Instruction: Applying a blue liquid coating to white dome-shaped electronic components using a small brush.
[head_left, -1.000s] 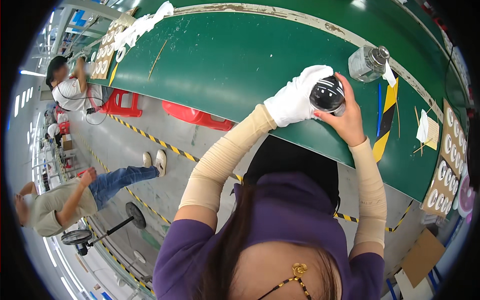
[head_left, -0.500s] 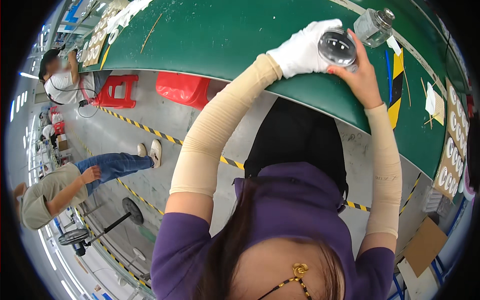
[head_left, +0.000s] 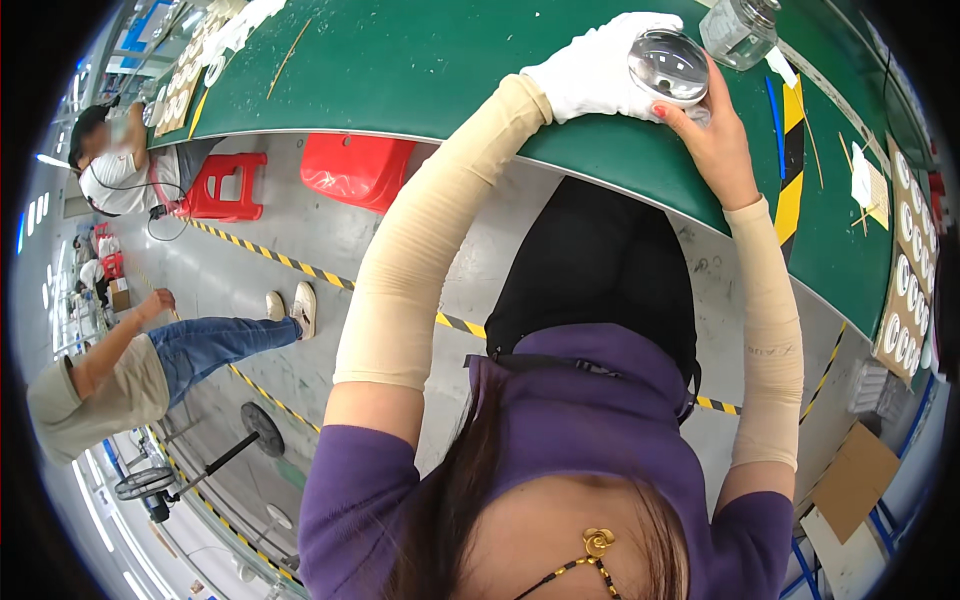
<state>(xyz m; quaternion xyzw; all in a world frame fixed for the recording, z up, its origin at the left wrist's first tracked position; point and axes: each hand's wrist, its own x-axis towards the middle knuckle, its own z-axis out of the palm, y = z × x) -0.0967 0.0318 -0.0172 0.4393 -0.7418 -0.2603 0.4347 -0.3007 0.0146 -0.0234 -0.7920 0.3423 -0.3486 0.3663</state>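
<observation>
A clear, round glass lens [head_left: 668, 68] with bright reflections is held above the near part of the green table [head_left: 400, 70]. My left hand [head_left: 597, 72], in a white glove, is closed around its left side and underside. My bare right hand [head_left: 722, 142] grips the right side, with the thumb at the lower edge and the fingers along the far right rim. Part of the lens's underside is hidden by the glove. Just beyond my right fingers stands a clear glass jar [head_left: 738, 38] with a metal top.
Right of my hands lie a blue stick [head_left: 775, 128], thin wooden sticks and a white scrap [head_left: 861, 180]. Cardboard trays of white rings [head_left: 908, 270] line the far right. Red stools [head_left: 355, 170] stand beneath the table edge. One person sits [head_left: 120, 165] and another stands [head_left: 110, 380] at left.
The lens appears slightly higher in view and tilted differently between my hands. The whole scene has shifted a little upward. The standing person's arm has swung outward.
</observation>
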